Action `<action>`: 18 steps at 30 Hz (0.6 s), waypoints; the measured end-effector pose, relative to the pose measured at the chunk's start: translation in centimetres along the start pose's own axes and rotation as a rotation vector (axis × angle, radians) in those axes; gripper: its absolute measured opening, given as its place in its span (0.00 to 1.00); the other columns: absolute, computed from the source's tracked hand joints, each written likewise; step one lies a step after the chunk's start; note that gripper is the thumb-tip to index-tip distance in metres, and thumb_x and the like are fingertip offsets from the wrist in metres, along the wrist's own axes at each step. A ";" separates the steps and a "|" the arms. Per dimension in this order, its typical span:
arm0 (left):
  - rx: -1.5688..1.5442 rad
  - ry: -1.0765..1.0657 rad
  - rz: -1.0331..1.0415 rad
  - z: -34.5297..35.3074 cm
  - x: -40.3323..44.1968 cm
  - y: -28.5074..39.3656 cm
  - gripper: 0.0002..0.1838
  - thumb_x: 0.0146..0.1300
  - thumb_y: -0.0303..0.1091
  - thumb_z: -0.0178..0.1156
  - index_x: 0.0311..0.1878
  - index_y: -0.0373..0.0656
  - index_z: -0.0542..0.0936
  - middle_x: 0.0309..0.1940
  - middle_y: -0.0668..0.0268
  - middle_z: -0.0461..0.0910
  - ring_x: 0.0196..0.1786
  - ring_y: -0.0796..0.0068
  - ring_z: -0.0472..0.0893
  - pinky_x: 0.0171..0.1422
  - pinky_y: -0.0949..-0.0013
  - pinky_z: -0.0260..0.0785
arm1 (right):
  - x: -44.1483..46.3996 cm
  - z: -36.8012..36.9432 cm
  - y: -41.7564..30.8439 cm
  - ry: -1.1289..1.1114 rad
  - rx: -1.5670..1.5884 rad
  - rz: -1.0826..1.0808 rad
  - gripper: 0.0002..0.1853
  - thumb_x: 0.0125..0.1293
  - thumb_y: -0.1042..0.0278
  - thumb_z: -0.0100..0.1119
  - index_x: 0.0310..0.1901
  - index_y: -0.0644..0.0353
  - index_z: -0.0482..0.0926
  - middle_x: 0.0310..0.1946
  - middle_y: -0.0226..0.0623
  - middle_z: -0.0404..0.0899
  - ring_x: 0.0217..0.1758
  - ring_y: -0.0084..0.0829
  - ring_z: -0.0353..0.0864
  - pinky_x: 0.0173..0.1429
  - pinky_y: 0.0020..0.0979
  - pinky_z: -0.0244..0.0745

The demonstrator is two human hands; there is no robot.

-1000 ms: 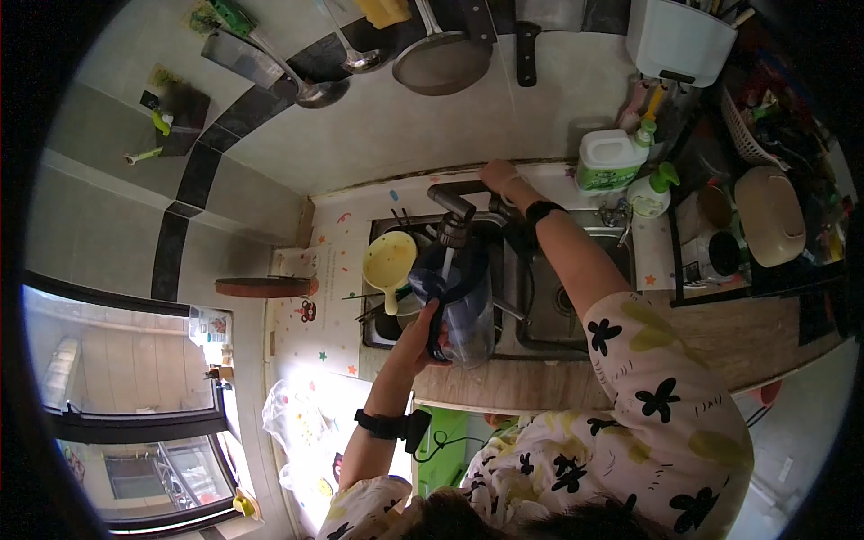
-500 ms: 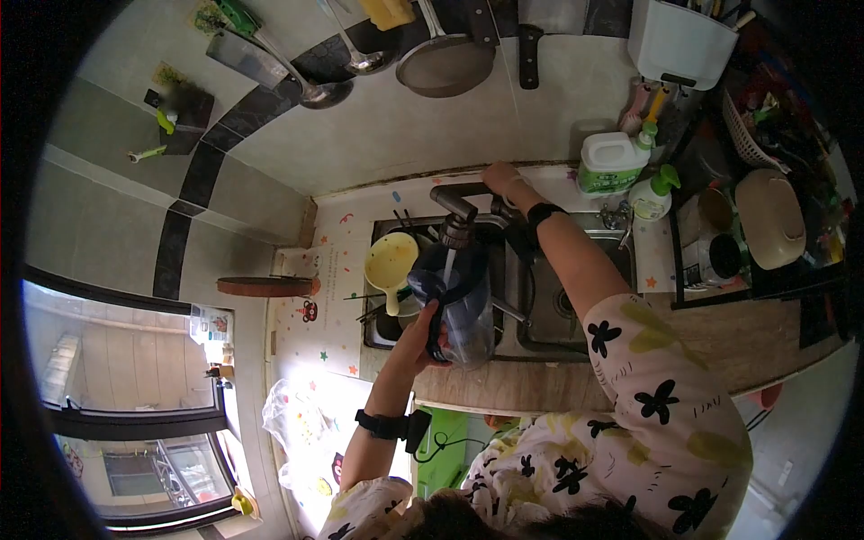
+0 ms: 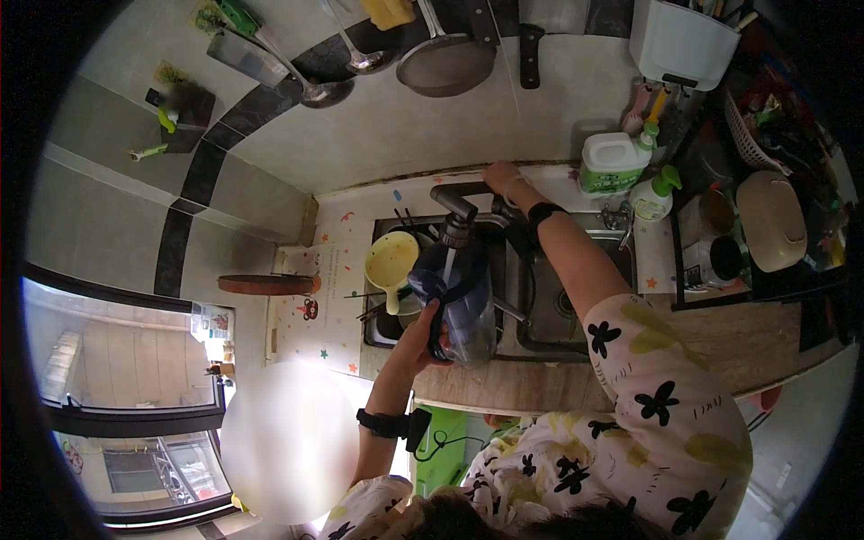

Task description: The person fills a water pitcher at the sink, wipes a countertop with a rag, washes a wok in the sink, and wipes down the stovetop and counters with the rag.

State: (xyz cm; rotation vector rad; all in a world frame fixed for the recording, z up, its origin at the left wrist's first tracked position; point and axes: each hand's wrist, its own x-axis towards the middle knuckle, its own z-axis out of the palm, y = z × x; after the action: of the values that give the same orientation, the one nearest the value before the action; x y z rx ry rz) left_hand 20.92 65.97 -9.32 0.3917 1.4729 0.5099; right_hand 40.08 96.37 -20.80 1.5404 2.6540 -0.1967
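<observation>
A large clear plastic bottle (image 3: 472, 337) with a grey top and an inner tube is held over the sink's left edge. My left hand (image 3: 421, 342) is closed around the black handle on its lower left side, thumb up. From the grey top (image 3: 456, 205) a dark bar runs right and back to my right hand (image 3: 501, 176). That hand is closed at the bar's far end, near the back wall; its fingers are partly hidden. Just left of the bottle sits a pale yellow pan (image 3: 393, 261) with its handle toward me.
The sink (image 3: 560, 315) lies to the right of the bottle. Behind it stand a white-and-green jug (image 3: 614, 164) and a green-topped pump bottle (image 3: 652, 195). A rack (image 3: 720, 297) holds jars at right. A strainer (image 3: 445, 67) and ladles hang on the wall.
Both hands and the bottle stay almost in place. A pale blurred patch now covers the area by the window at lower left, where a clear plastic bag showed before.
</observation>
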 end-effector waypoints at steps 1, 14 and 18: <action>-0.002 -0.014 0.004 0.0 0.0 0.0 0.27 0.56 0.65 0.49 0.26 0.47 0.70 0.17 0.71 0.68 0.22 0.75 0.72 0.30 0.53 0.71 | 0.0 0.0 0.0 -0.005 0.011 0.010 0.08 0.57 0.74 0.48 0.30 0.67 0.78 0.31 0.47 0.79 0.34 0.42 0.80 0.39 0.40 0.77; -0.040 -0.027 0.021 -0.2 -0.2 -0.7 0.26 0.57 0.64 0.48 0.27 0.48 0.70 0.17 0.71 0.69 0.23 0.73 0.72 0.37 0.44 0.70 | 0.3 0.1 0.0 -0.213 0.611 0.446 0.21 0.65 0.59 0.38 0.43 0.69 0.75 0.44 0.49 0.75 0.47 0.47 0.74 0.51 0.46 0.67; -0.012 0.033 0.033 0.3 -0.6 -0.9 0.29 0.54 0.67 0.48 0.23 0.47 0.72 0.17 0.70 0.69 0.24 0.74 0.72 0.25 0.61 0.70 | -0.7 -1.2 -1.2 -0.080 0.645 0.639 0.19 0.64 0.63 0.39 0.43 0.70 0.75 0.45 0.51 0.75 0.47 0.46 0.75 0.51 0.43 0.67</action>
State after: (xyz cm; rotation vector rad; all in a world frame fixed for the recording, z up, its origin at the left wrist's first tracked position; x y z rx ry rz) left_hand 21.27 64.92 -9.32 0.4002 1.4968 0.5544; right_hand 39.39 95.31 -19.46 2.3858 1.9745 -1.1043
